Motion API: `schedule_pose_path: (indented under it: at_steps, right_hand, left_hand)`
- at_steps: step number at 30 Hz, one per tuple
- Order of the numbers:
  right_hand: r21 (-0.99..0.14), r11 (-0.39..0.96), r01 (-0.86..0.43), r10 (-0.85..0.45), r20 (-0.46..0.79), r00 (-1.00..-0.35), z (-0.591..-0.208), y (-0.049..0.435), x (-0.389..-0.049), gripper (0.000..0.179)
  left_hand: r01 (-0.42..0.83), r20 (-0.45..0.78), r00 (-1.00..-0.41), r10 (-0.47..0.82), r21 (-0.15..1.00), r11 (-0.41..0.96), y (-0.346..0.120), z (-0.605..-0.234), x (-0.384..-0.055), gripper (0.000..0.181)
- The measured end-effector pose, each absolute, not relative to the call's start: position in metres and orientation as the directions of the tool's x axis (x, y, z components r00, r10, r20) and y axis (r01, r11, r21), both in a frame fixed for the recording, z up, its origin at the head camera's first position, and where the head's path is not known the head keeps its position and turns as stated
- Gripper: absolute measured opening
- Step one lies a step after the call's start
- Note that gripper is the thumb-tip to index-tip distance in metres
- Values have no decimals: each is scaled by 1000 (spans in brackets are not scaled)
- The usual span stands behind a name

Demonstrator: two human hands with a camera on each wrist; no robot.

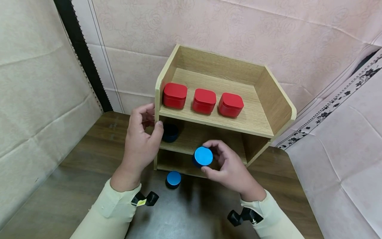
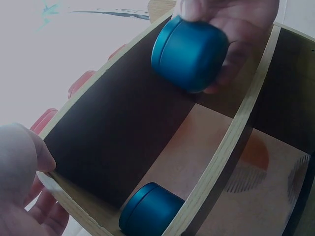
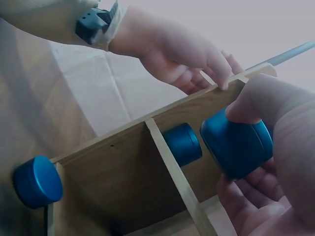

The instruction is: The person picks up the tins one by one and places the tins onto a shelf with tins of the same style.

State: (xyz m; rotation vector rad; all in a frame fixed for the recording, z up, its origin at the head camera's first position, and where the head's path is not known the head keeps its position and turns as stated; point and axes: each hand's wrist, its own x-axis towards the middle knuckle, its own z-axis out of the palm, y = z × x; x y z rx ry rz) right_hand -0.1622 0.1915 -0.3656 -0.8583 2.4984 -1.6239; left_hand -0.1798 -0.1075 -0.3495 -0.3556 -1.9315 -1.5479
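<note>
My right hand (image 1: 228, 166) pinches a round blue tin (image 1: 203, 156) between thumb and fingers, in front of the wooden shelf unit's (image 1: 218, 59) middle level. At the unit's left side, my left hand (image 1: 141, 141) grips the side panel, with its thumb (image 2: 45, 155) at the front edge and its fingers on the outside. A second blue tin (image 3: 183, 144) stands on the middle shelf at the left end, near the left thumb. On the table in front of the unit sits a third blue tin (image 1: 173, 179).
Three red tins, a left one (image 1: 175, 95), a middle one (image 1: 204, 101) and a right one (image 1: 231, 105), stand in a row along the top shelf's front. The brown table (image 1: 98, 166) is bordered by pale cloth walls (image 1: 35, 83).
</note>
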Motion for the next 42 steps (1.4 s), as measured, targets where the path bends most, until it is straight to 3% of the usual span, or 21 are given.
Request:
schedule_pose_path:
  at_steps: [12,25,35,42]
  right_hand:
    - [-844,372,-386,-448,201,-871,-346,187,-182,65]
    - [-772,552,-314,-407,79,-910,-335,181,-210,63]
    - [-813,539,-219,-393,-13,-919,-348,176,-233,62]
    - [-831,514,-211,-393,-10,-919,-355,173,-241,62]
  left_hand:
    - [565,618,-767,-175,778,274,-108,-350,-180,51]
    - [547,609,-772,-180,782,300,-109,-351,-179,50]
    - [535,596,-784,-176,791,296,-108,-350,-178,50]
    - [535,593,-787,-172,794,289,-108,-348,-178,49]
